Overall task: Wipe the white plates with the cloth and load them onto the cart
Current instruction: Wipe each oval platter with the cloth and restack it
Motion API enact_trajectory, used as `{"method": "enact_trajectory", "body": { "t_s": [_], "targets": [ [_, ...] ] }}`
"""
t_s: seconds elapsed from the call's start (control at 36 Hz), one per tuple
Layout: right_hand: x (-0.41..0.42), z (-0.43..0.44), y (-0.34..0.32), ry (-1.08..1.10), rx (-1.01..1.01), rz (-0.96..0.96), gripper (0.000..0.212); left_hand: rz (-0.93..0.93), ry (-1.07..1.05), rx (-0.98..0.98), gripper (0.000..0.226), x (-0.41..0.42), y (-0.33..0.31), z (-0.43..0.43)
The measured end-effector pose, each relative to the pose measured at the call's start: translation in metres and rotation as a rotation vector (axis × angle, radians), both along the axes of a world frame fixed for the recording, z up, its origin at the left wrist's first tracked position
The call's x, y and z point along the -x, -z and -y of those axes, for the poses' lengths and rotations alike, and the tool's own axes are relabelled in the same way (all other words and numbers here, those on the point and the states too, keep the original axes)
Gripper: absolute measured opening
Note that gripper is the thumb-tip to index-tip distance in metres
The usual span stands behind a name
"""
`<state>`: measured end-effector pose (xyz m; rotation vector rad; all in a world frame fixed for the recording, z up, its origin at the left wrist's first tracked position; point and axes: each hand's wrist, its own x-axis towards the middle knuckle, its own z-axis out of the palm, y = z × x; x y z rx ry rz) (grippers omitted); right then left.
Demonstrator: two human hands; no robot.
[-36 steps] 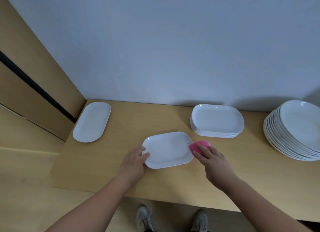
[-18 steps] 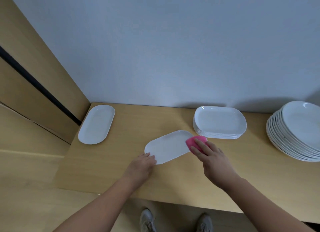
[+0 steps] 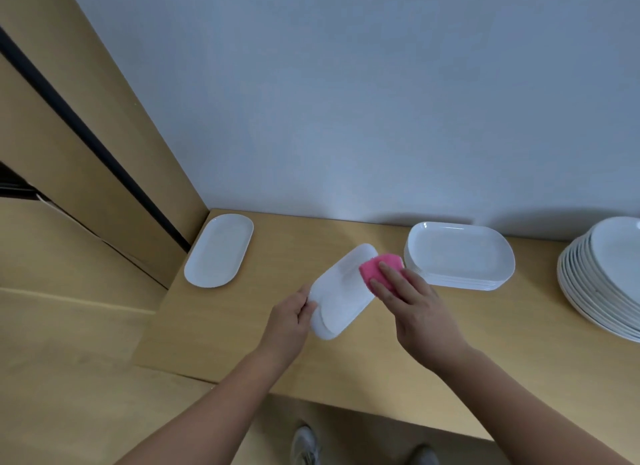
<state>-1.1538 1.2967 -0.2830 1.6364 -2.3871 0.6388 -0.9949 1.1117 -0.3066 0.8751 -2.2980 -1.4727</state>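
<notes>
The left hand (image 3: 289, 320) is gripping one white plate (image 3: 341, 298), tilted over the tabletop's (image 3: 450, 343) middle, while the right hand (image 3: 415, 308) is pressing one pink cloth (image 3: 374, 268) on it with flat fingers. One oval plate (image 3: 220, 249) is lying at the back-left corner; one rectangular stack (image 3: 457, 253) and one round stack (image 3: 609, 270) are sitting toward the right edge.

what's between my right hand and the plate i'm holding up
The pink cloth: the right hand presses it against the tilted white plate, which the left hand grips by its edge. Shown in the head view.

long plate (image 3: 219, 250) far left on counter (image 3: 221, 329), stacked plates (image 3: 459, 255) right of held plate (image 3: 341, 291), round stack (image 3: 604, 277) far right
</notes>
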Motion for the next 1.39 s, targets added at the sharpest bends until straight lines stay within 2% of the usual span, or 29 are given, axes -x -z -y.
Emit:
{"method": "enact_trajectory", "body": {
  "t_s": [0.17, 0.28, 0.36, 0.56, 0.67, 0.83, 0.97, 1.14, 1.28, 1.39],
  "targets": [
    [-0.012, 0.011, 0.012, -0.035, -0.070, 0.031, 0.077, 0.084, 0.036, -0.125, 0.048, -0.001, 0.000, 0.003],
    [-0.023, 0.022, 0.022, -0.077, -0.125, 0.070, 0.077, 0.068, -0.096, -0.347, 0.047, -0.001, 0.004, 0.004],
    [-0.033, 0.037, 0.030, -0.117, -0.138, 0.128, 0.078, 0.083, -0.175, -0.421, 0.042, 0.000, 0.009, 0.004],
    [-0.043, 0.073, 0.046, -0.175, -0.255, 0.257, 0.069, 0.145, -0.118, -0.353, 0.051, 0.000, 0.016, 0.002],
    [-0.040, 0.090, 0.060, -0.227, -0.451, 0.220, 0.069, 0.145, -0.125, -0.301, 0.052, 0.004, 0.019, -0.003],
    [-0.016, 0.096, 0.069, -0.280, -0.505, 0.191, 0.062, 0.160, -0.133, -0.304, 0.052, 0.003, 0.023, -0.002],
    [0.010, 0.098, 0.071, -0.131, -0.521, 0.327, 0.074, 0.176, -0.128, -0.281, 0.055, 0.000, 0.026, -0.001],
    [0.040, 0.095, 0.078, -0.048, -0.538, 0.354, 0.071, 0.194, -0.133, -0.266, 0.055, 0.000, 0.029, 0.002],
    [0.057, 0.091, 0.084, 0.038, -0.446, 0.521, 0.059, 0.200, -0.132, -0.278, 0.056, 0.001, 0.029, 0.002],
    [0.052, 0.076, 0.088, 0.050, -0.325, 0.554, 0.058, 0.206, -0.130, -0.271, 0.052, 0.001, 0.029, 0.002]
  ]
}}
